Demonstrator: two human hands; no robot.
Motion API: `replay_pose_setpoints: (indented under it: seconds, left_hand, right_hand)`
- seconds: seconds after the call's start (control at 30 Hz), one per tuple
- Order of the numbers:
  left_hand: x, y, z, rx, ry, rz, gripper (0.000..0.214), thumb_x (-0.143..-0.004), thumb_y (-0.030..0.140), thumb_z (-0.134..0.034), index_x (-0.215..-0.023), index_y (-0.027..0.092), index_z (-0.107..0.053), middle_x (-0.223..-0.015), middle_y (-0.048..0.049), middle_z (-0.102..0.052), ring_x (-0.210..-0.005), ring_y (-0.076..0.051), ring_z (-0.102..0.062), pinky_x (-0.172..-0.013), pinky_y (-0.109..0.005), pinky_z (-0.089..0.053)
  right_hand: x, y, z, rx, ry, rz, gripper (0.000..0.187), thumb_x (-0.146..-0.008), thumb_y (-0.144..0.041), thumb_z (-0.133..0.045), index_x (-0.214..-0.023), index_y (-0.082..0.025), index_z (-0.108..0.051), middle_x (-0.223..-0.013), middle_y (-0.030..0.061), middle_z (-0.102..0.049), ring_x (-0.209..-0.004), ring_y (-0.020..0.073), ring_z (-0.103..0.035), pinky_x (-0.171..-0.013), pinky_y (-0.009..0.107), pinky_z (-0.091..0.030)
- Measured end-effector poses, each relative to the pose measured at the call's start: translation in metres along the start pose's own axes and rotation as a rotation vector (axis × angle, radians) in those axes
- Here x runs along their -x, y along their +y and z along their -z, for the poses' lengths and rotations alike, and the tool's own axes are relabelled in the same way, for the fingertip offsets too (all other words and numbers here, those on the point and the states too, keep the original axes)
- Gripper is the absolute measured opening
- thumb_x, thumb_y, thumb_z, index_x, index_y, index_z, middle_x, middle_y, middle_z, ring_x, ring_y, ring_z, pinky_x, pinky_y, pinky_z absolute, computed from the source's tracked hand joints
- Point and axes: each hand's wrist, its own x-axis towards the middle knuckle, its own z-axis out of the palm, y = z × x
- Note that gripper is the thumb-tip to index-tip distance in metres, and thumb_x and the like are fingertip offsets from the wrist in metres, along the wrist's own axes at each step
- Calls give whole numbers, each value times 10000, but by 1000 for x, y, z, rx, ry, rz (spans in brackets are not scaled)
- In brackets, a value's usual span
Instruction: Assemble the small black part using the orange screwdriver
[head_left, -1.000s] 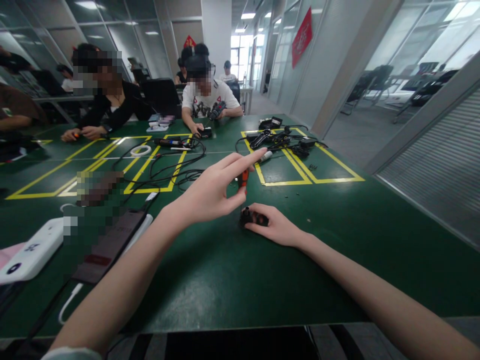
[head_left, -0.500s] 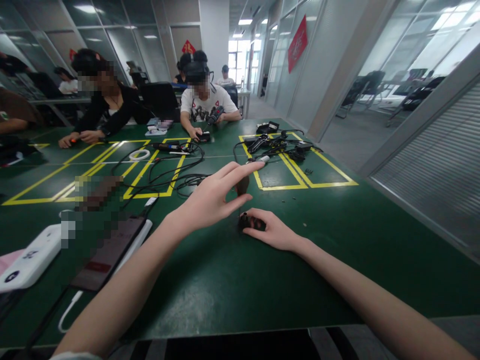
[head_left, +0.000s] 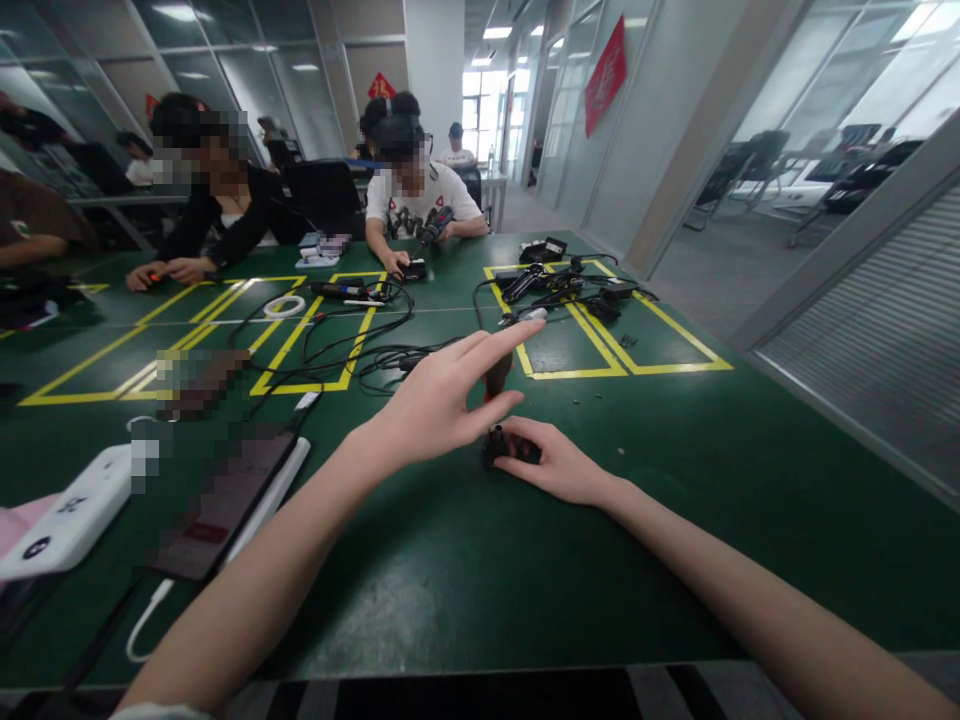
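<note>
My left hand [head_left: 444,395] is above the table with its index finger and thumb stretched out. A dark handle with a bit of red, apparently a screwdriver [head_left: 498,377], stands roughly upright behind the thumb; my other fingers on it are mostly hidden. Right below it, my right hand [head_left: 559,462] rests on the green table [head_left: 600,580] and pinches a small black part [head_left: 498,445] between thumb and fingers. The part's exact kind cannot be made out. The screwdriver's lower end is hidden by my left thumb, so contact with the part cannot be seen.
Cables and black devices [head_left: 551,288] lie inside yellow tape on the right. More black cables [head_left: 390,355] run left of my hands. A phone [head_left: 225,510] and a white power bank [head_left: 71,515] are at the left. Across the table a person [head_left: 424,205] holds a power drill [head_left: 435,226].
My left hand has shifted slightly right relative to the right hand, bringing the screwdriver with it. The thin shaft seen earlier is now hidden. The whole view has shifted a little.
</note>
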Motion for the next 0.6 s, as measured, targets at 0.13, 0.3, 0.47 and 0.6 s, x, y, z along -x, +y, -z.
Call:
replay_pose_setpoints:
  seconds: [0.13, 0.3, 0.47, 0.6]
  left_hand:
    - [0, 2, -1, 34, -33, -8, 765, -945, 92, -512, -1635, 286, -247, -1242, -93, -647, -930, -170, -617, -886, -338, -543]
    - [-1, 4, 2, -14, -44, 12, 635, -976, 162, -563, -1574, 261, -374, -1163, -84, -657, -1004, -200, -632, -926, -354, -545]
    - [0, 3, 2, 14, -31, -5, 678, -952, 160, -580, -1581, 273, -354, -1145, -65, -676, -946, -187, -648, -912, -346, -548]
    - [1, -1, 3, 56, -28, -32, 751, -943, 88, -531, -1622, 275, -271, -1227, -76, -664, -948, -164, -632, -881, -307, -545]
  right_hand:
    - [1, -2, 1, -2, -7, 8, 188, -924, -303, -671, -1074, -191, -661, -908, 40, -681, -761, 183, -606, -699, 311, -507]
    - [2, -2, 1, 7, 5, -5, 149, -925, -321, -669, -1019, -207, -653, -909, 41, -692, -745, 181, -603, -697, 315, -510]
    - [2, -1, 1, 17, 5, 14, 176, -927, -314, -665, -1059, -198, -655, -908, 42, -687, -758, 186, -606, -704, 319, -510]
    - [1, -2, 1, 7, -8, 18, 158, -928, -301, -665, -1046, -196, -656, -921, 43, -686, -753, 178, -605, -693, 306, -506]
